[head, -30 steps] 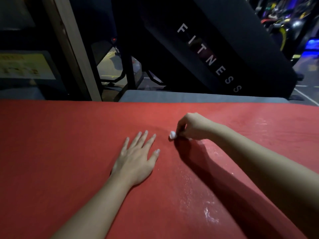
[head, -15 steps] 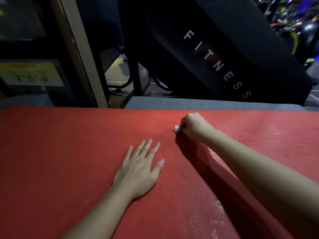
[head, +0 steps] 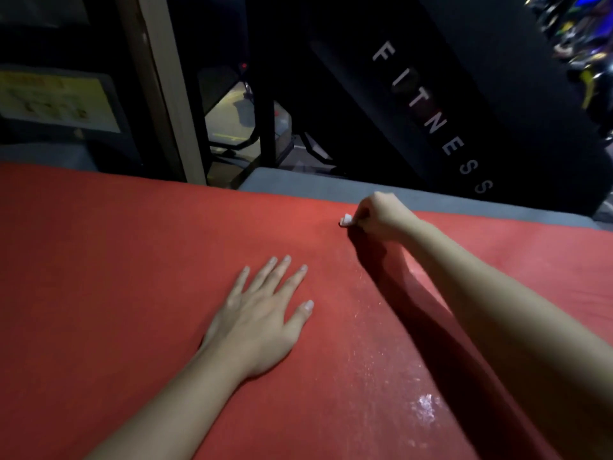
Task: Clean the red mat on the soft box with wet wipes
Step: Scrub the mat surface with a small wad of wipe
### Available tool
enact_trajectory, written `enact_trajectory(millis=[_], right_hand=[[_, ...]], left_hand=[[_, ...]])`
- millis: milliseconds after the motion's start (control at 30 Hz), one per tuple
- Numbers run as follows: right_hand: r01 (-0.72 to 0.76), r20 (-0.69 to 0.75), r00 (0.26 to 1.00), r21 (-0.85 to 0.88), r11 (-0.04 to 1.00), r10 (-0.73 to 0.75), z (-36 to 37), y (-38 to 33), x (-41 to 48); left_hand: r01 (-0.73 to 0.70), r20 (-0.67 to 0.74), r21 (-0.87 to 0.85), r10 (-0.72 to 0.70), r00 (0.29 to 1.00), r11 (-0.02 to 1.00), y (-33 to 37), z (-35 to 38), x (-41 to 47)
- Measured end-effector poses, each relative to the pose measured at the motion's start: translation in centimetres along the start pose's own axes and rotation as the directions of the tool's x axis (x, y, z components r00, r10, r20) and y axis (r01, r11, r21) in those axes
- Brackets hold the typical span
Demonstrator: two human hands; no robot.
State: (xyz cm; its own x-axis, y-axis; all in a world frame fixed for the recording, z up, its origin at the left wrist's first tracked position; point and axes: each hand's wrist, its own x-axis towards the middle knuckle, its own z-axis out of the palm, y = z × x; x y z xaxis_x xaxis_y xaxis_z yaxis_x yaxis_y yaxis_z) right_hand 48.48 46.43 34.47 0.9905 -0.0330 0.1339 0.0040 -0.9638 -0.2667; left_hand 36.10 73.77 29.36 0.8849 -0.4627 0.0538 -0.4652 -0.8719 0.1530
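Red mat [head: 116,260], spread over grey soft box [head: 331,187], wet streaks glinting toward its right. Left hand [head: 262,320] flat on mat's middle, fingers straight and spread. Right hand [head: 381,215] near mat's far edge, fingers curled round small white wet wipe [head: 347,220], pressed onto mat. Beyond mat's far edge, black panel [head: 497,94] lettered FITNESS.

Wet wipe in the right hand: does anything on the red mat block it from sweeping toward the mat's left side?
Only the left hand, flat on the red mat, nearer the person and left of the wet wipe pinched by the right hand. Along the far edge nothing visible blocks it.
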Motion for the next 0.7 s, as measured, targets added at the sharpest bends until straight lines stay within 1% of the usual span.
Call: enact_trajectory(millis=[67,100,133,200,267,367,400,467,533,600,633,667,700], right_hand=[[0.040,0.078,0.996,-0.017,0.999,-0.039,-0.4,0.1,0.1],[0.038,0.076,0.996,-0.011,0.999,-0.037,-0.2,0.1,0.6],[0.021,0.045,0.999,0.011,1.000,-0.021,0.2,0.4,1.4],[-0.011,-0.069,0.998,0.059,0.998,0.015,1.2,1.2,2.9],[-0.040,-0.179,0.982,0.069,0.997,0.052,1.9,1.9,3.7],[-0.071,-0.254,0.963,0.096,0.993,0.093,2.2,2.9,3.7],[-0.078,-0.250,0.963,0.095,0.992,0.100,1.9,3.2,3.6],[-0.085,-0.162,0.982,0.080,0.993,0.097,0.8,3.6,3.1],[-0.045,-0.008,0.999,0.074,0.996,0.046,-1.0,3.6,1.5],[-0.003,0.158,0.987,0.113,0.994,-0.015,-2.4,3.7,-0.4],[0.010,0.179,0.983,0.121,0.993,-0.032,-2.6,3.7,-1.0],[0.018,0.151,0.988,0.120,0.993,-0.036,-2.5,3.7,-1.3],[0.014,0.080,0.997,0.127,0.992,-0.024,-1.9,3.8,-1.3]], left_hand=[[0.000,-0.004,0.001,0.000,1.000,1.000,-0.2,0.3,0.1],[0.000,-0.005,0.001,0.000,1.000,1.000,-0.2,0.4,0.1],[0.000,-0.003,0.003,0.000,1.000,1.000,-0.1,0.4,0.0],[0.000,-0.006,0.008,0.000,1.000,1.000,-0.2,0.5,0.0],[0.003,-0.020,0.005,-0.002,1.000,1.000,-0.2,0.5,0.1],[0.003,-0.032,-0.017,-0.004,0.999,1.000,-0.1,0.5,0.1],[0.005,-0.031,-0.014,-0.005,1.000,1.000,-0.2,0.5,0.2],[0.000,-0.026,-0.005,-0.001,1.000,1.000,-0.3,0.5,0.2],[-0.003,-0.030,0.004,0.003,1.000,1.000,-0.4,0.6,0.2],[0.005,-0.029,0.006,-0.005,1.000,1.000,-0.4,0.8,0.2],[0.007,-0.026,0.004,-0.007,1.000,1.000,-0.3,0.8,0.2],[0.008,-0.021,0.001,-0.008,1.000,1.000,-0.3,0.8,0.2],[0.009,-0.018,-0.001,-0.009,1.000,1.000,-0.3,0.8,0.2]])
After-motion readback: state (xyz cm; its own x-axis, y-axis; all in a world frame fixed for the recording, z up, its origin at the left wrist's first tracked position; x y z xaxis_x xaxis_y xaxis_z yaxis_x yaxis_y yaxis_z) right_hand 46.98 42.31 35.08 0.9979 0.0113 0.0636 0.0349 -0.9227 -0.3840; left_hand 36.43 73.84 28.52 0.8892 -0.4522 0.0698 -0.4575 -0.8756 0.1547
